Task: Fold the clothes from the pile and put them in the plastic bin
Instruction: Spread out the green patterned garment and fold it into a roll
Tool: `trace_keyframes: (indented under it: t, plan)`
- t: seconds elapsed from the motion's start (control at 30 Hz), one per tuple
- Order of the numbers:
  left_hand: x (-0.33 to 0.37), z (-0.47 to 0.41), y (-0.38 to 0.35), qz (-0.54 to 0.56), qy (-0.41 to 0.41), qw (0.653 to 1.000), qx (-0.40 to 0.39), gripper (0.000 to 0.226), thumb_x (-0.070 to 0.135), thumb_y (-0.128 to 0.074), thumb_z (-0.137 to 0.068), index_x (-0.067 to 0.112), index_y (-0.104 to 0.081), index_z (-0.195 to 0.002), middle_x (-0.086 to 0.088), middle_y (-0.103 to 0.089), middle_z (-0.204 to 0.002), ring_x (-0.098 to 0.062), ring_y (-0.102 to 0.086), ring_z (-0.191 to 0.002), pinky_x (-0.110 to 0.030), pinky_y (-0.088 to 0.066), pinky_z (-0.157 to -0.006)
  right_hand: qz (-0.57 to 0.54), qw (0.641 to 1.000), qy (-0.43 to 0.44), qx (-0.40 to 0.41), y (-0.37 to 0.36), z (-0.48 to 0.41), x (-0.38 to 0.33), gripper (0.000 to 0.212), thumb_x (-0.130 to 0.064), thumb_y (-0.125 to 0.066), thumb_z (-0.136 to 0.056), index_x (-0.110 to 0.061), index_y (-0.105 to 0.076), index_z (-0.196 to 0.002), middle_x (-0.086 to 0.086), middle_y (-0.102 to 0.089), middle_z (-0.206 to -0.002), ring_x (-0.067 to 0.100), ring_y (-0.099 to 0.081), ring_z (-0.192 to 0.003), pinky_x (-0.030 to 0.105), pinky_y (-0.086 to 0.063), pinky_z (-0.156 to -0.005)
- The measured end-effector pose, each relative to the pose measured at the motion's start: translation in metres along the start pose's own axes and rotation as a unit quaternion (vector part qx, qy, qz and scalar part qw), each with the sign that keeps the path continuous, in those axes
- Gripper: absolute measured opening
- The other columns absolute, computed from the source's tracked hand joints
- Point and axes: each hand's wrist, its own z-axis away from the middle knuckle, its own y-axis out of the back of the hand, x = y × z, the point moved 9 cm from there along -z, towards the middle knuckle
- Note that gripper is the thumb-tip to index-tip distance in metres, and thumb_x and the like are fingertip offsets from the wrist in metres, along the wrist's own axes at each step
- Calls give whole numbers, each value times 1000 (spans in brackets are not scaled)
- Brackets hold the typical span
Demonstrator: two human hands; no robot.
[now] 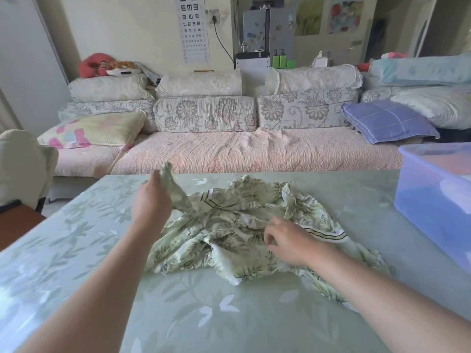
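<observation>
A crumpled green leaf-print garment (237, 220) with striped trim lies in the middle of the table (229, 314). My left hand (153, 200) grips one corner of it and holds that corner lifted above the table at the garment's far left. Over the garment's near right part, my right hand (290, 244) has curled fingers pinching the cloth beside the striped edge. The translucent blue plastic bin (438, 197) stands at the table's right edge with some folded cloth dimly visible inside.
Beyond the table's far edge runs a long sofa (229, 151) with floral cushions and pillows. A cream chair back (23, 164) stands at the left, beside a dark brown surface (17, 225).
</observation>
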Motion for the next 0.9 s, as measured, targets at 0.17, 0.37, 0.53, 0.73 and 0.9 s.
trace_keyframes:
  t: [0.17, 0.37, 0.53, 0.73, 0.9]
  plan:
    - [24, 29, -18, -258, -172, 951, -10, 75, -1, -56, -76, 29, -39, -143, -9, -37, -139, -27, -39, -125, -41, -42, -104, -43, 999, -8, 18, -5, -11, -20, 51, -6, -50, -96, -25, -40, -143, -8, -8, -161, 25, -34, -141, 39, -43, -106]
    - [27, 86, -115, -229, -184, 862, -414, 52, 45, -57, -91, 30, -44, -140, -1, -59, -132, -23, -59, -114, -37, -53, -89, -11, 999, -32, 28, -16, -51, -29, 67, -5, -46, -94, -30, -23, -152, -5, -10, -163, 22, -63, -102, 36, -57, -75]
    - [3, 74, -127, -314, -211, 813, -442, 38, 5, -48, -92, 16, -62, -126, 0, -66, -108, -18, -63, -90, -27, -54, -70, 48, 996, -59, 43, -19, -94, -22, 85, 0, -52, -92, -34, -9, -156, 8, -23, -162, 17, -69, -86, 31, -56, -53]
    - [-41, 90, -105, -307, -48, 673, -671, 21, 12, -52, -94, 17, -69, -106, 1, -54, -70, -12, -45, -55, -24, -36, -56, -51, 980, -161, 106, 23, -133, 3, 21, -6, -50, -92, -4, -70, -95, 9, -67, -88, 27, -65, -85, 28, -45, -64]
    - [-55, 53, -100, -346, -45, 743, -571, 26, 7, -45, -94, 1, -64, -109, -2, -58, -66, -15, -54, -58, -27, -48, -66, -272, 820, -330, 381, 93, -122, 57, 23, -15, -45, -101, -2, -60, -112, 17, -66, -112, 34, -63, -103, 34, -42, -73]
